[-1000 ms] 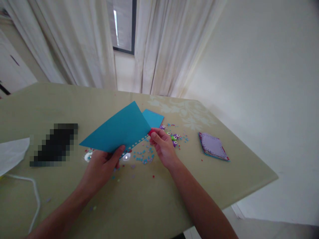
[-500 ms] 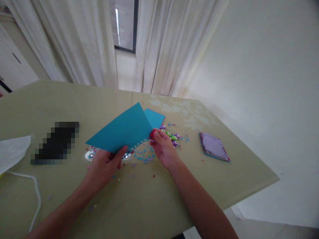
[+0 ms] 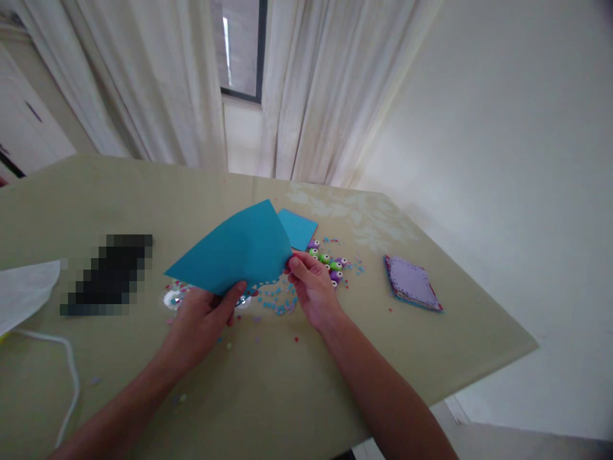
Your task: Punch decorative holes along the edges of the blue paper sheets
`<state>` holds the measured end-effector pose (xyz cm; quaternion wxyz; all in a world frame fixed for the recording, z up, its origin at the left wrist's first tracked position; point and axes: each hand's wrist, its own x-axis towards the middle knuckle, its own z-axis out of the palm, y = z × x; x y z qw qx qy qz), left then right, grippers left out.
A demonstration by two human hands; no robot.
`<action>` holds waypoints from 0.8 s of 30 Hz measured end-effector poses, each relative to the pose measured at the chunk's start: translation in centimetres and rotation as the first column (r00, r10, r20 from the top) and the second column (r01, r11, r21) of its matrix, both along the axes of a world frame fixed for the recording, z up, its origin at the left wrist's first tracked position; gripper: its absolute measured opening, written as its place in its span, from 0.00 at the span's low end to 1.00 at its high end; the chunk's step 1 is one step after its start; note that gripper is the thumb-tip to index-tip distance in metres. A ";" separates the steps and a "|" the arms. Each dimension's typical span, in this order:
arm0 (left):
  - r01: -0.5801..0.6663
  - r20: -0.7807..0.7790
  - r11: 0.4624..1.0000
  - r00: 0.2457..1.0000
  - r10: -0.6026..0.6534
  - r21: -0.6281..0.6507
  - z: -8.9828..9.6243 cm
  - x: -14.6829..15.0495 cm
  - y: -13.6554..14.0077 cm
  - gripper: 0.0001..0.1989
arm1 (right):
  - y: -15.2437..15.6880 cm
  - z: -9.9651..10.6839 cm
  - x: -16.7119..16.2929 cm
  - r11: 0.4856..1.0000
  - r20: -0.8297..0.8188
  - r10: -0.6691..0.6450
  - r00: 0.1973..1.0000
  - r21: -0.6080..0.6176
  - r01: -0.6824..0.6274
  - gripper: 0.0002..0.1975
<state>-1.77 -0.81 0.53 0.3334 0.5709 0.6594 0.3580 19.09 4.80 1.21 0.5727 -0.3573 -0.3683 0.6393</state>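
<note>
A sheet of blue paper [image 3: 239, 246] is held up above the table, bowed, with a row of small punched holes along its near edge. My left hand [image 3: 205, 313] pinches that edge between thumb and fingers. At the sheet's right corner, my right hand [image 3: 311, 281] is closed round a small red hole punch [image 3: 288, 262], mostly hidden by the fingers. Below the sheet lie scattered blue paper bits [image 3: 278, 303] and shiny clear round pieces [image 3: 173, 299], partly covered by my left hand.
Green and purple toy-like pieces with eyes [image 3: 325, 259] sit beyond my right hand, near more blue paper [image 3: 297, 229]. A stack of coloured squares [image 3: 412, 284] lies at right. Leftward are a blurred dark object [image 3: 108, 275], a white sheet [image 3: 29, 291] and a white cord [image 3: 71, 370].
The blue paper has bowed more, and its right corner has shifted slightly left. My right hand has moved a little left and covers more of the red punch. My left hand stays put.
</note>
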 end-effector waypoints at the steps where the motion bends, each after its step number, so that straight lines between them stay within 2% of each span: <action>1: -0.003 0.007 1.000 1.000 0.003 -0.001 0.0 0.0 0.0 0.31 | 0.0 0.0 0.0 1.000 -0.008 0.003 1.000 0.003 -0.003 0.22; 3: -0.016 0.023 1.000 1.000 0.016 0.003 0.2 -0.1 0.1 0.32 | 0.2 0.0 0.1 1.000 -0.029 -0.010 1.000 0.008 0.010 0.22; 5: -0.028 0.057 0.999 0.998 0.027 0.018 0.6 0.0 0.1 0.31 | 0.6 -0.1 0.5 0.994 -0.006 -0.101 0.995 0.044 0.101 0.21; 8: -0.040 0.141 0.998 0.989 0.032 0.056 1.3 0.2 0.1 0.28 | 1.2 -0.5 1.5 0.947 0.250 -0.285 0.925 0.221 0.232 0.16; 10: -0.045 0.179 0.998 0.983 0.035 0.053 1.7 0.4 0.1 0.27 | 1.3 -0.7 2.1 0.903 0.504 -0.369 0.781 0.394 0.172 0.17; 13: -0.094 0.194 0.995 0.977 0.084 0.041 1.9 0.2 0.2 0.27 | 1.1 -1.3 2.1 0.847 0.760 -0.422 0.494 0.525 -0.084 0.23; 15: -0.140 0.198 0.989 0.972 0.126 0.056 2.0 -0.3 0.3 0.25 | 0.8 -1.9 1.7 0.837 0.866 -0.407 0.292 0.481 -0.261 0.21; 17: -0.162 0.194 0.983 0.971 0.143 0.084 2.1 -0.9 0.4 0.22 | 0.7 -2.5 1.2 0.843 0.918 -0.384 0.096 0.391 -0.368 0.15; 18: -0.167 0.185 0.980 0.972 0.145 0.108 2.3 -1.2 0.5 0.21 | 0.6 -2.8 1.0 0.850 0.926 -0.378 0.024 0.357 -0.386 0.13; 19: -0.175 0.167 0.975 0.974 0.152 0.135 2.4 -1.6 0.6 0.20 | 0.6 -2.9 0.9 0.857 0.926 -0.378 -0.015 0.344 -0.383 0.13; 20: -0.190 0.142 0.968 0.976 0.168 0.164 2.6 -1.9 0.6 0.19 | 0.6 -3.0 0.8 0.861 0.923 -0.384 -0.013 0.353 -0.366 0.14; 21: -0.211 0.117 0.959 0.974 0.192 0.188 2.7 -2.1 0.7 0.19 | 0.6 -2.9 0.7 0.860 0.919 -0.394 0.029 0.380 -0.341 0.15; 22: -0.231 0.101 0.952 0.971 0.215 0.199 2.9 -2.4 0.8 0.19 | 0.5 -2.7 0.7 0.856 0.909 -0.402 0.108 0.416 -0.308 0.15; 24: -0.245 0.119 0.954 0.967 0.227 0.171 3.1 -2.7 0.9 0.19 | 0.5 -2.3 0.6 0.854 0.856 -0.379 0.351 0.470 -0.223 0.15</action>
